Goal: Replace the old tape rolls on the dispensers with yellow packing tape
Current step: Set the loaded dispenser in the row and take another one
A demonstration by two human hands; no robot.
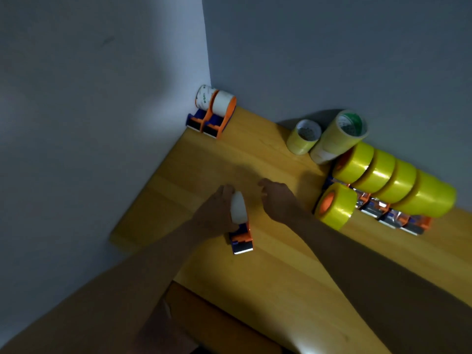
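My left hand (215, 213) grips an orange and blue tape dispenser (241, 238) that carries a white tape roll (238, 207), near the middle of the wooden table (281, 277). Its toothed blade points toward me. My right hand (277, 200) hovers just right of the roll with fingers loosely bent, holding nothing. To the right, several dispensers loaded with yellow packing tape (383, 178) stand in a row, and one more yellow roll (335, 205) on an orange hub is nearest my right hand.
Two dispensers with white rolls (213, 111) stand in the far corner against the walls. Two loose tape rolls (304, 136) (339, 135) with cardboard cores sit at the back by the wall. The table's left edge runs beside the wall.
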